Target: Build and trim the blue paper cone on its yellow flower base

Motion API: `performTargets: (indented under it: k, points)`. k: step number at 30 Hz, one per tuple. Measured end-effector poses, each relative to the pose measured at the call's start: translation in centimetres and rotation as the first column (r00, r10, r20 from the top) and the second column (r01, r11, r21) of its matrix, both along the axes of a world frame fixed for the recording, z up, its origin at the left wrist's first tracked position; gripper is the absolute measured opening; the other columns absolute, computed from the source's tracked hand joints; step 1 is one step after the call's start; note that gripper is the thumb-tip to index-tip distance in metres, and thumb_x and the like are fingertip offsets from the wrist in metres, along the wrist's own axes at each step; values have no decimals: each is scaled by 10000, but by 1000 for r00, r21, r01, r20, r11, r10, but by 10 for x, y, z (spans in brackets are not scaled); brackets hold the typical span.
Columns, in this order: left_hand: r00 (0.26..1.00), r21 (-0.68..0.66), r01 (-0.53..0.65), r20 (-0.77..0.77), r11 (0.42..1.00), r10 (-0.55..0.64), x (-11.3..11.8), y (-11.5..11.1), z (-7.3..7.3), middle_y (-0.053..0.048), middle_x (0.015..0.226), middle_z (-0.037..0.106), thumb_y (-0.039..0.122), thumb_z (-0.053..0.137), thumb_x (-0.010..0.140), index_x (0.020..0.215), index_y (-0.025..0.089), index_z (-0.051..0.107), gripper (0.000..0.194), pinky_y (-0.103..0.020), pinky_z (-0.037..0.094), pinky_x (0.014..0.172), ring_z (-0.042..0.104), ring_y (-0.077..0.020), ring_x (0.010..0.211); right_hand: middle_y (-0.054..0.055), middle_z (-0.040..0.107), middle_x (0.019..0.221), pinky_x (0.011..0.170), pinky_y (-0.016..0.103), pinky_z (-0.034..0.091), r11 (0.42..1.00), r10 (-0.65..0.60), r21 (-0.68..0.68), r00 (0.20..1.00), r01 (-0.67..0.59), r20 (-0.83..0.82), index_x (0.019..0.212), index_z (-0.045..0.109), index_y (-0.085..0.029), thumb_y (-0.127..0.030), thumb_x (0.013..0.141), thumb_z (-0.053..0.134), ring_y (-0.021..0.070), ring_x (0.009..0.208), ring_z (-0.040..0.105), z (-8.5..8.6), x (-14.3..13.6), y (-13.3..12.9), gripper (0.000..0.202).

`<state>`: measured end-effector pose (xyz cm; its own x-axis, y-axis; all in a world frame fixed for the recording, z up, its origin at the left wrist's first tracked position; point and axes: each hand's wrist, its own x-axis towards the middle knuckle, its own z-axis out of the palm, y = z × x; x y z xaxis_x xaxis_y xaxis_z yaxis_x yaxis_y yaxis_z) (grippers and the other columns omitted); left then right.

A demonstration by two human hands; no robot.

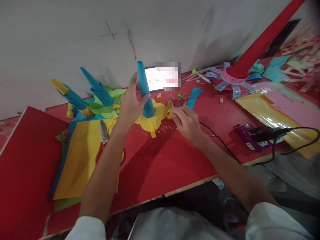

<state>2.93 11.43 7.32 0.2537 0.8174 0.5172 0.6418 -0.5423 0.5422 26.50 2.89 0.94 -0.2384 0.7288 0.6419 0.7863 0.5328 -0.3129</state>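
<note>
My left hand is closed round a blue paper tube, its thumb on the near side. The tube stands nearly upright on a yellow flower-shaped paper piece, which has a narrow yellow strip at its front. To the right, the fingers of my right hand are curled at a small yellow tool that looks like a glue gun, mostly hidden. A black cable comes out from under that hand. Behind the right hand lies a blue paper strip.
Scissors lie on yellow paper sheets at left, partly behind my forearm. Further back are blue and green paper shapes and a glue stick. A lit phone leans on the wall. Right: a red cone and purple power strip.
</note>
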Motion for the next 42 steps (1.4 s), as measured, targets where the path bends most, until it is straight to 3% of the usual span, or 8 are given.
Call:
performTargets:
  k: [6,11,16,20,23,30,37,42]
  points:
    - [998,-21,-69,7,997,70,15,-3,8,-46,1236,757,315,732,909,1422,309,520,556,-416,564,996,731,-246,1091,174,622,1259,973,541,512,960,-118,-212,953,181,280,1291,632,-217,-456,993,636,386,1188,558,-5,31,17,382]
    - [989,76,-146,-13,986,147,16,-13,18,-17,1130,759,360,763,893,1333,335,558,486,-421,566,940,703,-244,1005,185,610,1235,936,519,525,943,-113,-251,921,217,373,1350,590,-184,-297,978,594,374,1144,569,-23,35,24,389]
    - [969,133,-242,-24,961,247,17,-12,16,-31,1044,714,384,816,873,1214,256,567,442,-402,555,837,660,-225,908,173,611,1221,950,493,528,925,-88,-322,936,204,340,1320,581,-158,-117,877,543,351,1132,595,-24,32,27,446]
    - [958,123,-285,8,951,286,15,-6,9,-63,1125,679,504,809,869,1151,253,550,458,-433,551,907,666,-269,1031,160,609,1196,892,464,547,923,-142,-306,944,235,298,1233,573,-182,-120,829,575,337,1084,621,-24,29,28,409]
    - [973,76,-231,21,970,230,9,-3,8,-72,1128,671,505,811,855,1180,273,547,479,-430,556,900,667,-280,1060,155,601,1239,808,439,558,911,-202,-308,949,272,240,1228,556,-205,-146,834,590,324,1038,642,-21,28,27,401]
    - [994,-229,41,-92,973,-63,-8,3,15,-23,891,704,377,806,794,1079,221,665,354,-349,508,704,620,-185,756,149,618,1255,745,420,558,905,-288,-301,954,301,88,1221,580,-226,-216,870,606,308,997,660,-10,30,25,353]
    - [996,-122,-79,-61,989,72,-3,-3,24,-5,812,687,427,825,782,977,247,619,335,-347,486,662,611,-185,707,118,649,1242,871,451,579,947,-262,-204,964,247,-48,1277,612,-248,-214,854,633,314,1098,662,-13,41,30,424]
    - [987,-74,-145,-85,987,139,6,-5,14,-14,774,637,480,816,821,990,261,556,379,-389,513,702,662,-237,776,119,690,1163,917,436,577,973,-212,-127,968,195,-138,1207,651,-226,-267,904,618,291,1067,676,-11,42,30,307]
